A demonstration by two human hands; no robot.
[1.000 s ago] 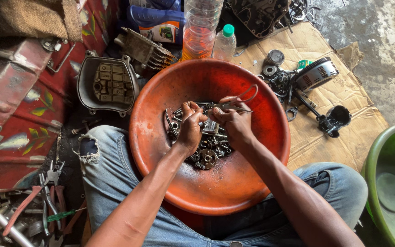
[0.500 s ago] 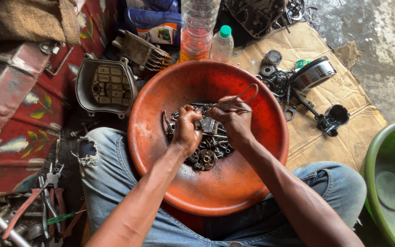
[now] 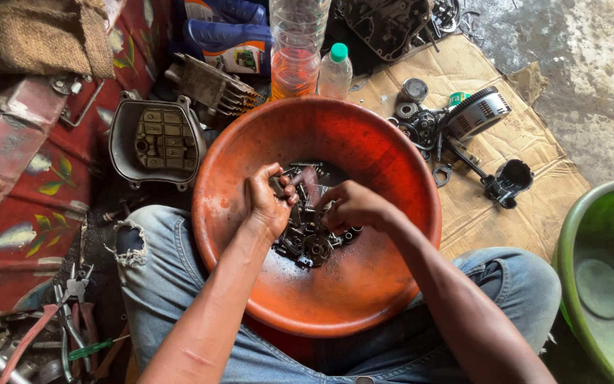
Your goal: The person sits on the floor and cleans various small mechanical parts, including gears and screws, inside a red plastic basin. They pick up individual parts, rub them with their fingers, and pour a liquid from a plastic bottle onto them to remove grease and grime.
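Far left: pliers [image 3: 72, 313] and loose tools on the floor, a grey metal cover [image 3: 155, 142] higher up. Next, left hand [image 3: 268, 199] over the orange basin [image 3: 250, 277], fingers curled tight round a small dark metal part. Heap of bolts and small parts [image 3: 310, 238] directly beneath and between both hands, at the basin's middle; no clear long axis. Right hand [image 3: 353, 205] half curled, fingertips down among the bolts; closed on anything or not, cannot tell. Both hands about equally near. Gears [image 3: 421, 121] on cardboard, green tub [image 3: 605, 277] far right.
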